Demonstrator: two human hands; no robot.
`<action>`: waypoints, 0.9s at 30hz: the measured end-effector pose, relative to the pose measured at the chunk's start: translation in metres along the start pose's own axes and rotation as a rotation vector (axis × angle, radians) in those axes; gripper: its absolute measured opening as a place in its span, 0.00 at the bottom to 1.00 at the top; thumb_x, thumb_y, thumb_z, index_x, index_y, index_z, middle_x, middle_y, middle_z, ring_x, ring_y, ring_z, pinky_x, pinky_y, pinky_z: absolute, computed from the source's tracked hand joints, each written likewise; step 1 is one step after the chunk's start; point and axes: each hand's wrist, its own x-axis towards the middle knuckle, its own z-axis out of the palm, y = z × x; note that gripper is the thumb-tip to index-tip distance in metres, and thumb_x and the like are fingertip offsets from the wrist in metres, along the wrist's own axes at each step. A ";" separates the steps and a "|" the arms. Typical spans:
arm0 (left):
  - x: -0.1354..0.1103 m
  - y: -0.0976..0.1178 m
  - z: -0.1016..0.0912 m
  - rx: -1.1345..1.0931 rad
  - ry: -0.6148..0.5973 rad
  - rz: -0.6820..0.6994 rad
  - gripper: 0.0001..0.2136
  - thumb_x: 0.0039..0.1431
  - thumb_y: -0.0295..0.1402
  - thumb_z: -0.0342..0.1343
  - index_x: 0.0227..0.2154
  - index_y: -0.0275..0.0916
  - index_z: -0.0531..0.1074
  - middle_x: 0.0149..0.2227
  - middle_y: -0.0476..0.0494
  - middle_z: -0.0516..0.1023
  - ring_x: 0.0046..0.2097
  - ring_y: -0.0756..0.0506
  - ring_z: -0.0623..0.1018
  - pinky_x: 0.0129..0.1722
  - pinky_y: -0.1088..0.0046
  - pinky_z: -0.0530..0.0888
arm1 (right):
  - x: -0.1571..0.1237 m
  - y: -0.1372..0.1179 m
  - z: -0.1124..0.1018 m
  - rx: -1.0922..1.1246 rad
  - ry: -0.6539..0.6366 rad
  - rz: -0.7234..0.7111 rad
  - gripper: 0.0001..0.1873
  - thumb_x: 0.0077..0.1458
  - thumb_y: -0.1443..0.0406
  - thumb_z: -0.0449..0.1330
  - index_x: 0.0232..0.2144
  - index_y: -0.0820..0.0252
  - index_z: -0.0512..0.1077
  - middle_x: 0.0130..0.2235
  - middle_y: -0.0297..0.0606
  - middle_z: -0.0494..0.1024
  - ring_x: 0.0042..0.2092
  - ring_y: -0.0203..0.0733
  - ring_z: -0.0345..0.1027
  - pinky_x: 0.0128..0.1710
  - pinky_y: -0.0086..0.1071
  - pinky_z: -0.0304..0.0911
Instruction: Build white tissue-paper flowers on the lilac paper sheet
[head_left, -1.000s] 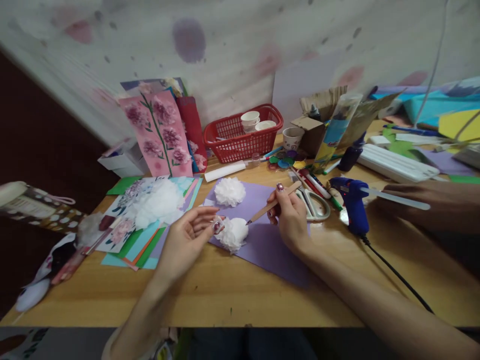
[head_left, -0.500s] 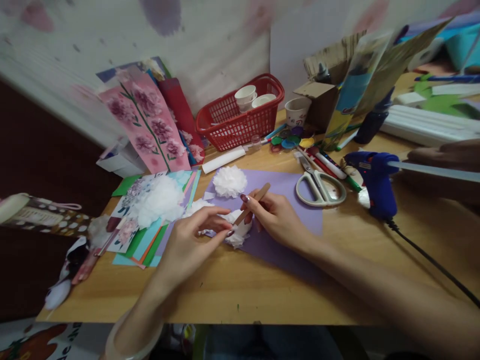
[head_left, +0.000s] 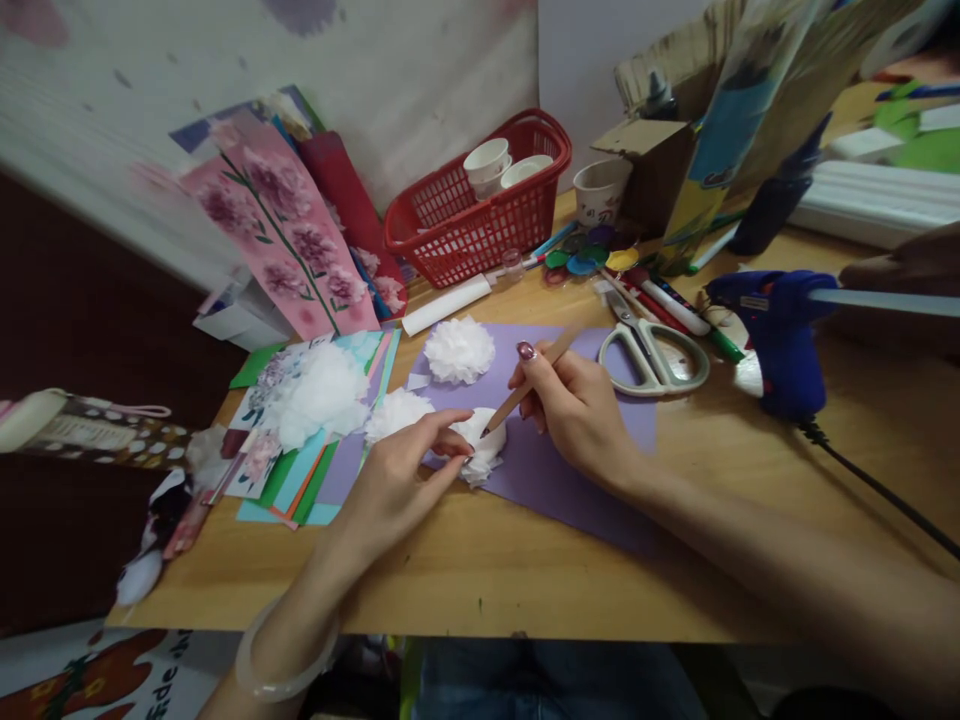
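Observation:
My left hand (head_left: 401, 480) pinches a white tissue-paper flower (head_left: 484, 450) that lies on a purple paper sheet (head_left: 555, 470). My right hand (head_left: 574, 405) grips a wooden pencil (head_left: 525, 385) with its tip touching that flower. A second white flower (head_left: 459, 350) rests farther back on the purple sheet. Another white flower (head_left: 397, 412) sits just left of my left hand, at the sheet's edge.
Scissors (head_left: 652, 355), markers (head_left: 667, 300) and a blue glue gun (head_left: 780, 335) with its cord lie to the right. Another person's arm (head_left: 900, 280) reaches in there. A red basket (head_left: 480, 215) with cups stands behind. Coloured papers (head_left: 300, 450) and a large white flower lie left.
My left hand closed onto the tissue flower and my right hand brought the pencil tip down onto it. The camera moved closer and tilted down.

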 end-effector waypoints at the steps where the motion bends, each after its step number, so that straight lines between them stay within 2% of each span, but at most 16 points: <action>1: -0.001 -0.001 0.000 0.011 0.000 0.025 0.17 0.60 0.26 0.56 0.53 0.42 0.69 0.37 0.47 0.83 0.40 0.47 0.82 0.41 0.72 0.76 | 0.000 0.000 0.000 -0.001 -0.004 0.002 0.21 0.63 0.54 0.54 0.23 0.59 0.70 0.17 0.30 0.67 0.19 0.30 0.61 0.16 0.24 0.51; 6: -0.005 -0.007 -0.002 0.083 -0.047 0.156 0.18 0.63 0.25 0.54 0.55 0.41 0.67 0.39 0.47 0.82 0.42 0.47 0.81 0.47 0.69 0.74 | -0.004 0.000 0.001 -0.035 -0.064 -0.024 0.20 0.65 0.57 0.52 0.24 0.59 0.70 0.17 0.29 0.67 0.19 0.30 0.61 0.18 0.24 0.53; 11: -0.006 -0.006 -0.003 0.134 -0.071 0.209 0.18 0.64 0.24 0.53 0.56 0.40 0.65 0.40 0.45 0.82 0.43 0.47 0.80 0.47 0.68 0.73 | -0.007 -0.003 0.001 -0.118 -0.147 -0.107 0.20 0.65 0.60 0.51 0.23 0.59 0.70 0.19 0.30 0.67 0.20 0.31 0.61 0.20 0.25 0.54; 19: -0.006 -0.006 -0.002 0.186 -0.064 0.249 0.17 0.65 0.24 0.52 0.55 0.39 0.66 0.40 0.44 0.81 0.43 0.45 0.79 0.45 0.67 0.74 | -0.010 -0.002 0.001 -0.189 -0.190 -0.195 0.17 0.65 0.63 0.49 0.25 0.58 0.68 0.22 0.30 0.67 0.22 0.32 0.61 0.23 0.27 0.55; 27: -0.005 -0.011 0.001 0.193 0.000 0.368 0.17 0.64 0.22 0.53 0.55 0.35 0.65 0.39 0.43 0.81 0.41 0.46 0.79 0.42 0.68 0.76 | -0.011 0.000 -0.001 -0.319 -0.239 -0.336 0.19 0.67 0.63 0.48 0.23 0.59 0.64 0.21 0.30 0.66 0.21 0.31 0.59 0.24 0.28 0.55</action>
